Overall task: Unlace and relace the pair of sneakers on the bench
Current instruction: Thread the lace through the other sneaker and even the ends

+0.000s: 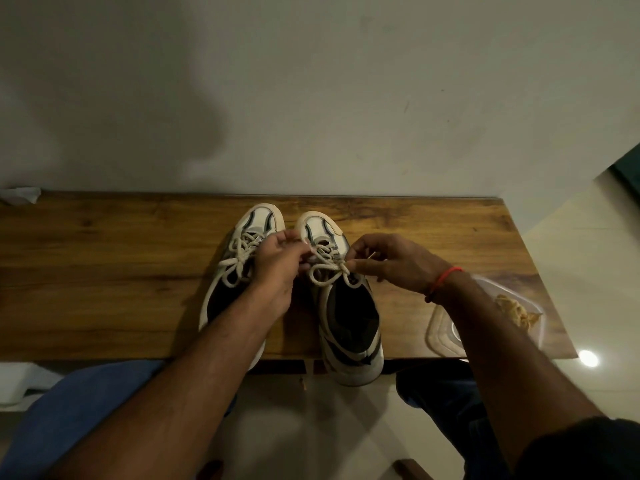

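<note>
Bench: wooden, set against a wall; it carried the pair side by side, toes to the wall, heels toward the person, so both tongues faced the hands.

Left sneaker: laced and tied in a bow, partly covered by the left forearm.

Right sneaker: laced, a bow lying across its upper eyelets; heel overhanging the bench edge.

Left hand: fingers curled, pinching the lace at the bow's left side, apparently to steady the knot.

Right hand: thumb and forefinger pinching the bow's right side; whether tightening or loosening could not be judged.

Plastic box: clear, near the bench's right end, holding something pale.
</note>
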Tool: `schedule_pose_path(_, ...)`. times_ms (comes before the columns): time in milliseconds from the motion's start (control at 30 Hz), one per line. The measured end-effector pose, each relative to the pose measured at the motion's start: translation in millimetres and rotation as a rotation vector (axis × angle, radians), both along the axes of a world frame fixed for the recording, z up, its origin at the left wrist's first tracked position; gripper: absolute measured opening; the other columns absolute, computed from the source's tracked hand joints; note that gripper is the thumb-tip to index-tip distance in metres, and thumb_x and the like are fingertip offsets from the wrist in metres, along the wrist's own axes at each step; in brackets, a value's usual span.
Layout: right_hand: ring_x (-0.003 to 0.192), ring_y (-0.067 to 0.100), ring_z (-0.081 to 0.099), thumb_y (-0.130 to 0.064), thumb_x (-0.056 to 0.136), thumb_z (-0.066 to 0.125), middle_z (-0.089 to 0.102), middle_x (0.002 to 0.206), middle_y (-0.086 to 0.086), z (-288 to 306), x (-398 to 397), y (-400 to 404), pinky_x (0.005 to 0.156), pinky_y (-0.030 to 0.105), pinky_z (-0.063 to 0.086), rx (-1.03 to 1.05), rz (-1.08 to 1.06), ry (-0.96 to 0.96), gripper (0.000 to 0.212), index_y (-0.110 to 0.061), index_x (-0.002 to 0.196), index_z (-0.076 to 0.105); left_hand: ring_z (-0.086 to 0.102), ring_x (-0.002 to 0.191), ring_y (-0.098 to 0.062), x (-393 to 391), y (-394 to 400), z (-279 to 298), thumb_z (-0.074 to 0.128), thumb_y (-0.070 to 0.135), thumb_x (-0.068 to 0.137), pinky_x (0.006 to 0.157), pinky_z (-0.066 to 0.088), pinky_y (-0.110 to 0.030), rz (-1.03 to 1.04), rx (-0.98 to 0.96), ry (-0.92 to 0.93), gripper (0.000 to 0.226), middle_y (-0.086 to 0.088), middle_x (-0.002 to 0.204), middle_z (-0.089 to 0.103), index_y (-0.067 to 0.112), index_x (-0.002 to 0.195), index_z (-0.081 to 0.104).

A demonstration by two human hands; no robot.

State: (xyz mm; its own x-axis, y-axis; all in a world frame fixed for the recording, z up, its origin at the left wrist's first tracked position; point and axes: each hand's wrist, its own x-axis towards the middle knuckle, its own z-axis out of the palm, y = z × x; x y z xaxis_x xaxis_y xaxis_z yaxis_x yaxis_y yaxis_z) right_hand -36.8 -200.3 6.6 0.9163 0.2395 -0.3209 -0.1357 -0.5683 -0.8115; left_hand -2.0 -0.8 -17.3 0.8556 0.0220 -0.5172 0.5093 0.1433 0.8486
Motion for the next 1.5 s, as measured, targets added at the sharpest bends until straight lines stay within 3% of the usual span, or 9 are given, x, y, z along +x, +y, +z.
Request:
schedule_pose_path(67, 0.092, 0.01, 0.06, -0.03, 0.093, 0.066, 0.064, 0.106, 0.0, -0.5, 0.4, 0.8, 0.069, 0.021, 0.047, 0.036, 0.015, 0.008, 0.016, -0.021, 0.106, 0.067, 0.071, 0.09, -0.024, 3.1, 1.9, 6.3, 0.058, -0.004, 0.095, 0.086, 0.057, -0.037, 0.083, -0.188, 0.012, 0.017, -0.013, 0.099, 0.072, 0.008, 0.107, 0.061)
schedule_pose_path(167, 0.097, 0.009, 0.06, -0.027, 0.092, 0.067, 0.065, 0.111, -0.006, -3.8, 0.7, 1.2, 0.073, 0.02, 0.048, 0.038, 0.067, -0.037, 0.017, -0.026, 0.109, 0.07, 0.068, 0.085, -0.021, 7.9, 5.3, 14.1, 0.06, 0.005, 0.098, 0.085, 0.056, -0.038, 0.119, -0.326, -0.012, 0.01, -0.011, 0.092, 0.072, 0.009, 0.105, 0.066)
schedule_pose_path(300, 0.101, 0.009, 0.058, -0.026, 0.091, 0.07, 0.066, 0.115, -0.01, -5.7, 2.0, 1.2, 0.083, 0.028, 0.049, 0.006, 0.068, -0.089, 0.019, -0.029, 0.109, 0.073, 0.069, 0.081, -0.012, 3.5, 1.8, 20.8, 0.066, 0.011, 0.096, 0.079, 0.061, -0.032, 0.017, -0.321, -0.063, 0.018, -0.007, 0.099, 0.074, 0.008, 0.112, 0.071)
schedule_pose_path(433, 0.089, -0.001, 0.056, -0.025, 0.09, 0.07, 0.065, 0.104, -0.012, -5.4, 1.8, 2.6, 0.077, 0.021, 0.047, 0.001, 0.07, -0.1, 0.019, -0.028, 0.109, 0.072, 0.062, 0.075, -0.006, -5.2, -3.1, 21.3, 0.066, 0.007, 0.094, 0.065, 0.055, -0.022, -0.1, -0.165, -0.133, 0.02, -0.002, 0.096, 0.076, 0.009, 0.113, 0.074)
schedule_pose_path(633, 0.088, 0.011, 0.059, -0.026, 0.087, 0.073, 0.059, 0.094, -0.007, -9.3, 1.8, 2.3, 0.073, 0.025, 0.049, -0.006, 0.042, -0.085, 0.019, -0.025, 0.105, 0.066, 0.055, 0.066, -0.007, 7.9, 9.0, 29.8, 0.055, 0.009, 0.102, 0.056, 0.051, -0.023, 0.067, -0.172, -0.155, 0.019, -0.002, 0.088, 0.062, 0.014, 0.111, 0.071)
schedule_pose_path(833, 0.083, 0.01, 0.061, -0.026, 0.085, 0.076, 0.064, 0.093, -0.003, -7.7, 1.6, 0.7, 0.069, 0.021, 0.048, 0.057, -0.004, -0.054, 0.019, -0.021, 0.097, 0.062, 0.052, 0.063, -0.003, 11.6, 18.0, 44.0, 0.067, 0.012, 0.095, 0.051, 0.045, -0.017, 0.15, -0.244, -0.185, 0.021, 0.002, 0.088, 0.065, 0.01, 0.115, 0.073)
schedule_pose_path(1000, 0.09, 0.012, 0.063, -0.04, 0.086, 0.072, 0.065, 0.099, -0.003, -4.9, 0.8, 2.3, 0.071, 0.024, 0.052, 0.026, 0.048, -0.032, 0.025, -0.02, 0.101, 0.065, 0.052, 0.058, -0.002, 7.6, 23.8, 45.2, 0.074, 0.021, 0.091, 0.047, 0.041, -0.019, -0.156, 0.022, -0.329, 0.017, 0.009, 0.09, 0.072, 0.021, 0.108, 0.076)
schedule_pose_path(1200, 0.076, -0.002, 0.06, -0.033, 0.095, 0.062, 0.066, 0.092, -0.008, -3.2, 1.4, 4.0, 0.061, 0.014, 0.044, -0.037, 0.003, -0.066, 0.019, -0.018, 0.105, 0.067, 0.065, 0.084, 0.004, -3.2, 16.1, 35.1, 0.073, 0.023, 0.091, 0.069, 0.048, -0.014, -0.608, 0.548, -0.691, 0.005, 0.013, 0.087, 0.073, 0.023, 0.09, 0.077)
schedule_pose_path(1500, 0.061, -0.009, 0.057, -0.029, 0.099, 0.056, 0.063, 0.082, -0.008, -5.2, 1.9, 4.0, 0.052, 0.008, 0.042, -0.028, -0.04, -0.02, 0.019, -0.014, 0.105, 0.066, 0.061, 0.083, 0.008, -5.2, 15.0, 28.5, 0.077, 0.031, 0.088, 0.072, 0.048, -0.021, -0.725, 0.651, -0.645, 0.013, 0.021, 0.086, 0.068, 0.042, 0.084, 0.07)
